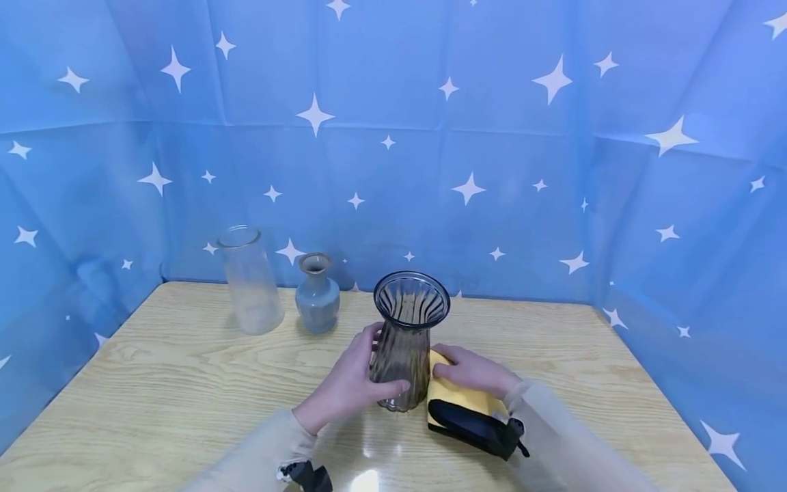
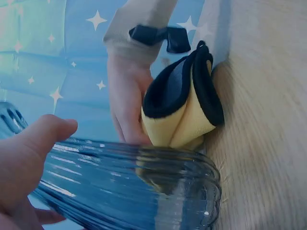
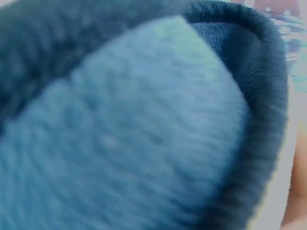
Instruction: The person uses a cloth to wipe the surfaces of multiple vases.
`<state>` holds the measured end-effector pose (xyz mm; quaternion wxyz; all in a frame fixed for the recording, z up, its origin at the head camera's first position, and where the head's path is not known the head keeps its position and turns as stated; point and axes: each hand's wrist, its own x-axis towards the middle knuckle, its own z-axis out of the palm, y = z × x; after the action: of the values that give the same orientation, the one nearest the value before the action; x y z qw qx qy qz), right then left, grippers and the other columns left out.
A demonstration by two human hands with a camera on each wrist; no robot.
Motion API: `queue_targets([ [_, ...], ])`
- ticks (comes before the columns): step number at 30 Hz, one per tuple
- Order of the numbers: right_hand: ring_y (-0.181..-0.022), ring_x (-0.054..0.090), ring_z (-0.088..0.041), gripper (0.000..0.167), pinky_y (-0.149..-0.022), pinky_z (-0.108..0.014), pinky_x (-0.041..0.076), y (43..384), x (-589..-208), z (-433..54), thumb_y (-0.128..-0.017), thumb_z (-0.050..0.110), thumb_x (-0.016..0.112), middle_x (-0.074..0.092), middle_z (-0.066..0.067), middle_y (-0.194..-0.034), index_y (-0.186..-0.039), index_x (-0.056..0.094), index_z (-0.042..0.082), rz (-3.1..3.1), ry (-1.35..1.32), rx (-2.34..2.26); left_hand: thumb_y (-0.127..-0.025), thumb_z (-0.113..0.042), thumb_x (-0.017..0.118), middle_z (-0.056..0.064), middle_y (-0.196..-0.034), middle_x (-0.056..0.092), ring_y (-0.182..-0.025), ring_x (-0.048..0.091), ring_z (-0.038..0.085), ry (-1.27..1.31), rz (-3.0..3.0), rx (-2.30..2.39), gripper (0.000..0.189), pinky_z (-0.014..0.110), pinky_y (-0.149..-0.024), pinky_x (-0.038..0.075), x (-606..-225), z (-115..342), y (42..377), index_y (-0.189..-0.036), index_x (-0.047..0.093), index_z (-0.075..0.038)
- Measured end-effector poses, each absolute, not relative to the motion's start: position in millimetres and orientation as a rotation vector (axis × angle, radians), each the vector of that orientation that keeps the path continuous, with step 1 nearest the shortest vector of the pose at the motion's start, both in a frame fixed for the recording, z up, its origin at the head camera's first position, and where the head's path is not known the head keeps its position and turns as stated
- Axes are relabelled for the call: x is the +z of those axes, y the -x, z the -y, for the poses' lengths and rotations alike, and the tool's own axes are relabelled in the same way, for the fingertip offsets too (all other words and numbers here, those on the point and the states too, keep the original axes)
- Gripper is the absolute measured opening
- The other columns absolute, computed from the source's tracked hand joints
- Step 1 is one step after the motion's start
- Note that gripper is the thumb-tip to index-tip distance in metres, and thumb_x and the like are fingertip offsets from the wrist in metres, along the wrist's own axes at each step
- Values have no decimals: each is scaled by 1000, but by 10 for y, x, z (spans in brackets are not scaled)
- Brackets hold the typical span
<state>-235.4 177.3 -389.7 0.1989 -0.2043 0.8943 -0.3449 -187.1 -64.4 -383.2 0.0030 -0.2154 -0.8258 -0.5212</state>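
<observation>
A dark, ribbed glass vase with a flared rim stands upright in the middle; whether its base fully touches the table cannot be told. My left hand grips it from the left, thumb across the front, the other fingers partly hidden behind the glass. My right hand holds a folded yellow cleaning cloth with black edging at the vase's lower right side. In the left wrist view the cloth lies against or right beside the ribbed glass. Its grey fleecy inside fills most of the right wrist view, blurred.
On the wooden table, a tall clear glass vase stands at the back left. Beside it is a small blue-grey vase with a narrow neck. A blue curtain with white stars surrounds the table's back and sides.
</observation>
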Motion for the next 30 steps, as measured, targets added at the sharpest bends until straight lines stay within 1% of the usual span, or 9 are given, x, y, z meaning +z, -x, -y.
queue_targets([
  [2, -96, 58, -30, 49, -85, -43, 47, 2334, -3865, -1784, -94, 15, 50, 59, -15, -118, -140, 46, -1, -2520, 623, -1021, -75, -30, 83, 18, -134, 47, -118, 50, 32, 684, 2578, -1635, 88, 49, -96, 46, -3836, 639, 1908, -142, 34, 0],
  [4, -82, 56, -22, 47, -77, -39, 46, 2325, -3824, -1780, -93, 12, 51, 60, -11, -110, -139, 48, 1, -2549, 705, -1071, -74, -30, 84, 17, -132, 49, -116, 51, 31, 692, 2571, -1639, 86, 48, -94, 48, -3833, 631, 1945, -139, 37, -1],
  [6, -79, 54, -17, 47, -75, -37, 45, 2315, -3769, -1770, -94, 10, 52, 60, -12, -113, -140, 46, 3, -2592, 768, -1119, -73, -32, 85, 17, -131, 50, -113, 53, 31, 702, 2568, -1635, 85, 47, -92, 49, -3819, 621, 1970, -138, 39, -2],
  [8, -71, 53, -17, 47, -69, -36, 46, 2307, -3718, -1752, -95, 8, 52, 59, -12, -107, -141, 45, 6, -2598, 791, -1193, -72, -34, 85, 17, -130, 52, -112, 54, 30, 717, 2563, -1629, 86, 48, -92, 48, -3813, 608, 1996, -137, 39, -2],
  [14, -61, 49, -20, 42, -55, -32, 46, 2250, -3595, -1701, -94, 5, 54, 54, -9, -87, -136, 50, 8, -2568, 750, -1408, -73, -30, 84, 13, -127, 55, -114, 54, 26, 768, 2533, -1639, 82, 45, -96, 46, -3833, 578, 2059, -137, 39, -3],
  [17, -62, 52, -21, 41, -54, -31, 49, 2213, -3548, -1669, -93, 3, 55, 55, -10, -86, -134, 52, 9, -2605, 734, -1524, -74, -26, 83, 13, -129, 54, -116, 54, 26, 790, 2520, -1674, 82, 44, -98, 45, -3833, 575, 2068, -139, 37, -4],
  [23, -76, 55, -23, 43, -60, -31, 52, 2153, -3450, -1582, -94, 4, 57, 58, -14, -105, -136, 53, 12, -2668, 664, -1762, -75, -22, 82, 13, -132, 52, -116, 54, 26, 825, 2509, -1756, 84, 43, -98, 45, -3823, 566, 2077, -142, 34, -6],
  [28, -103, 56, -24, 43, -79, -28, 54, 2123, -3384, -1543, -98, 11, 58, 53, -10, -130, -139, 50, 14, -2523, 548, -1983, -75, -21, 81, 13, -133, 51, -116, 54, 26, 846, 2539, -1737, 86, 42, -98, 45, -3821, 567, 2102, -143, 32, -8],
  [30, -109, 55, -22, 44, -83, -28, 54, 2127, -3377, -1533, -98, 13, 58, 50, -8, -135, -141, 49, 15, -2477, 540, -2041, -74, -21, 81, 13, -134, 51, -117, 54, 26, 847, 2552, -1725, 87, 41, -98, 45, -3817, 573, 2115, -144, 31, -8],
])
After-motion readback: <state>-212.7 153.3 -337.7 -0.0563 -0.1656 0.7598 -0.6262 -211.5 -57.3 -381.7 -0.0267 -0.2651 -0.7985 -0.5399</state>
